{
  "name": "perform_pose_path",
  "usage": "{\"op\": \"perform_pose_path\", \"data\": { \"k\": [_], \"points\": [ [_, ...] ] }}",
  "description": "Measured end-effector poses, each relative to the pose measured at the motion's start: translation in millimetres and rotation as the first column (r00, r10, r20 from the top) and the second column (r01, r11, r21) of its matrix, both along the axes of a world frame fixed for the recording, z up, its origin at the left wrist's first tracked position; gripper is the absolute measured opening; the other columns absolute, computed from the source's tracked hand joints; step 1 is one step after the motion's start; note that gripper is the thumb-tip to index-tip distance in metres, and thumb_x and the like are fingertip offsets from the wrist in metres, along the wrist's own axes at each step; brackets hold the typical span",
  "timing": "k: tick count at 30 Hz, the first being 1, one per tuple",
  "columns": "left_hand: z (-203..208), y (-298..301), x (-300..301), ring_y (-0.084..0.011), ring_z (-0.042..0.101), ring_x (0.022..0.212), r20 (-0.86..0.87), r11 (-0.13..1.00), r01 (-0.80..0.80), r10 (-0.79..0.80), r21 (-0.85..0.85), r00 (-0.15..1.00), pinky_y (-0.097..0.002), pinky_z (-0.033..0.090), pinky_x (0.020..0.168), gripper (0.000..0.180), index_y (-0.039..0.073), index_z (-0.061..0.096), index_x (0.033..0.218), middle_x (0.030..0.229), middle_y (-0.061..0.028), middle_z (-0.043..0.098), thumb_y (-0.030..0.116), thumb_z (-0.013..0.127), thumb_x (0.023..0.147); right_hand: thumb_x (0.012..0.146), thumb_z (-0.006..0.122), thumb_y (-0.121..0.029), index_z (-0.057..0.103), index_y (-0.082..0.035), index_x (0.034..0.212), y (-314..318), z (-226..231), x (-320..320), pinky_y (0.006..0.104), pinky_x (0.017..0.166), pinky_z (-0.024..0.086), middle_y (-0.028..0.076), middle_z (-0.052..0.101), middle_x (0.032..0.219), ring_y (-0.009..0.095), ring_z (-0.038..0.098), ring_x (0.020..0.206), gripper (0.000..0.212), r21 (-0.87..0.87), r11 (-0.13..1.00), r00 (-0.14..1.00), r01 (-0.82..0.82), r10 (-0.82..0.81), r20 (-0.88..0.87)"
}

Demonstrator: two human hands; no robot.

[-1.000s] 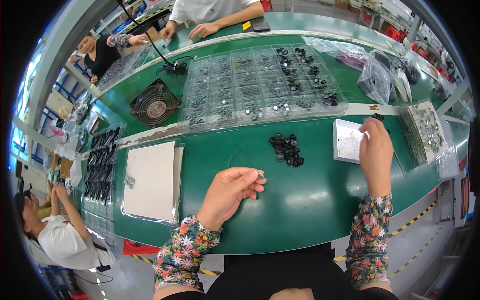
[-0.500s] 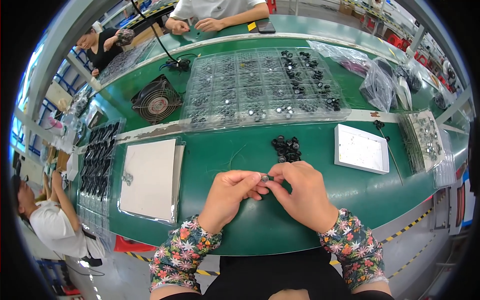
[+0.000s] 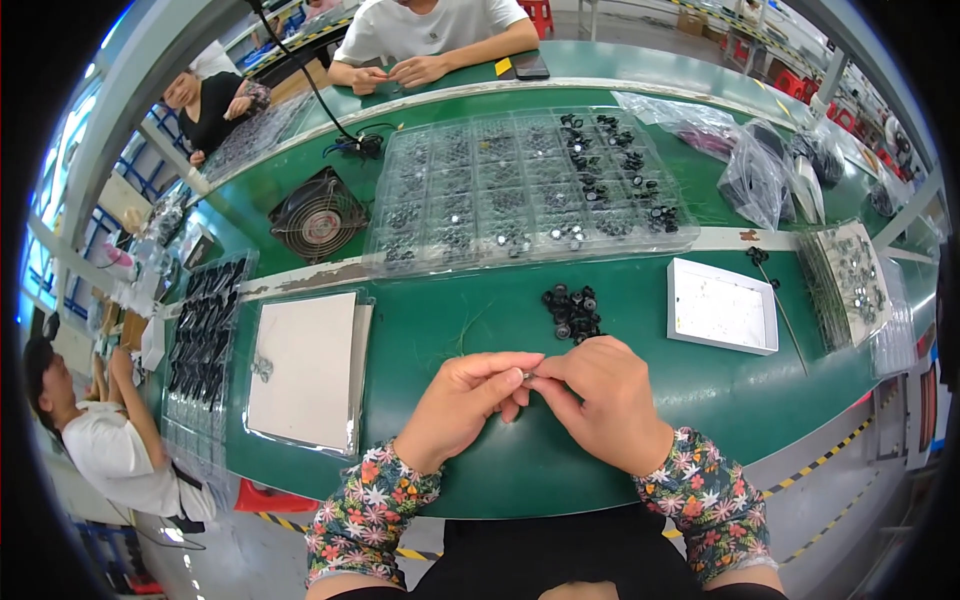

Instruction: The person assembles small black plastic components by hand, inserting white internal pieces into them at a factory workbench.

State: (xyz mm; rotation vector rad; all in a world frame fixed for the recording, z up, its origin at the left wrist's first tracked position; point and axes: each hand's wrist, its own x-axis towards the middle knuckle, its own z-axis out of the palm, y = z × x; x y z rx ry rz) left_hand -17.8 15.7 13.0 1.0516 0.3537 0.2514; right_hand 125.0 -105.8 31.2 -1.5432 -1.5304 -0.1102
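Note:
My left hand (image 3: 455,408) and my right hand (image 3: 608,402) meet over the green table (image 3: 500,470), fingertips together. Between their thumbs and forefingers they pinch a small metallic round part (image 3: 527,375). Fingers cover most of it, so its exact kind does not show. Just beyond my right hand lies a loose pile of small black round parts (image 3: 572,308), some with grey centres. Both forearms wear flowered sleeves.
A shallow white box (image 3: 722,338) with specks inside stands right of the pile. Behind are a compartmented clear tray (image 3: 480,245) of small parts and a black fan (image 3: 318,218). Leftward lie a pale board (image 3: 300,390) and a tray of black pieces (image 3: 205,330). A co-worker (image 3: 430,35) sits opposite.
My fingers have closed further over the small part, whose round face showed before and is now mostly hidden. The whole view has shifted slightly.

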Motion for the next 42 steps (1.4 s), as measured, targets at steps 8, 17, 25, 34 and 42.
{"op": "perform_pose_path", "data": {
  "k": [8, 17, 25, 34, 42],
  "points": [
    [0.0, 1.6, -0.6, -0.0113, 0.056, 0.079, 0.127, 0.998, 0.058, -0.061, 0.026, 0.99, -0.0241, 0.047, 0.065, 0.021, -0.001, 0.062, 0.112, 0.093, -0.0069, 0.06, 0.008, 0.052, 0.095, 0.076, 0.07, -0.006, 0.064, -0.004, 0.079, -5.6, 2.9, 1.1, 0.0316, 0.06, 0.048, 0.008, 0.065, 0.071, 0.023, 0.063, 0.062, 0.007, -0.113, 0.993, 0.953, -0.046, 0.01, -0.301],
    [-3.0, 5.3, -3.2, -0.0178, 0.064, 0.087, 0.108, 0.999, 0.006, -0.01, 0.034, 0.994, -0.026, 0.05, 0.067, 0.018, -0.001, 0.062, 0.108, 0.102, -0.0129, 0.066, 0.002, 0.057, 0.09, 0.081, 0.068, -0.005, 0.066, 0.001, 0.082, -8.5, 11.0, 8.8, 0.0221, 0.058, 0.047, 0.002, 0.064, 0.068, 0.007, 0.059, 0.063, 0.007, -0.314, 0.919, 0.789, -0.24, -0.004, -0.615],
    [-1.0, 5.1, -1.5, -0.0182, 0.065, 0.083, 0.115, 0.998, -0.067, 0.067, -0.001, 0.991, -0.025, 0.051, 0.063, 0.013, 0.002, 0.062, 0.103, 0.099, -0.0131, 0.067, 0.007, 0.057, 0.092, 0.083, 0.068, -0.01, 0.066, 0.0, 0.083, -6.9, 4.6, 9.4, 0.0226, 0.055, 0.046, 0.004, 0.066, 0.069, 0.007, 0.058, 0.059, 0.009, -0.31, 0.883, 0.657, -0.353, -0.002, -0.754],
    [-5.6, 7.5, -2.0, -0.0188, 0.065, 0.086, 0.274, 0.995, -0.08, 0.091, -0.052, 0.957, -0.0266, 0.05, 0.067, 0.014, 0.0, 0.061, 0.105, 0.103, -0.0149, 0.066, 0.005, 0.055, 0.092, 0.084, 0.067, -0.01, 0.063, -0.001, 0.084, -9.2, 2.1, 8.4, 0.0211, 0.052, 0.046, 0.003, 0.066, 0.066, 0.006, 0.062, 0.059, 0.01, -0.298, 0.859, 0.587, -0.416, 0.003, -0.81],
    [-6.9, 6.5, -2.1, -0.0194, 0.062, 0.087, 0.335, 0.978, -0.145, 0.088, 0.15, 0.938, -0.0292, 0.05, 0.071, 0.015, 0.0, 0.061, 0.105, 0.104, -0.0154, 0.063, 0.001, 0.056, 0.09, 0.074, 0.073, -0.012, 0.064, -0.009, 0.096, -10.1, 12.1, 10.8, 0.0349, 0.081, 0.048, 0.009, 0.061, 0.111, 0.025, 0.059, 0.102, 0.024, -0.096, 0.992, 0.964, -0.078, 0.051, -0.259]
  ]
}}
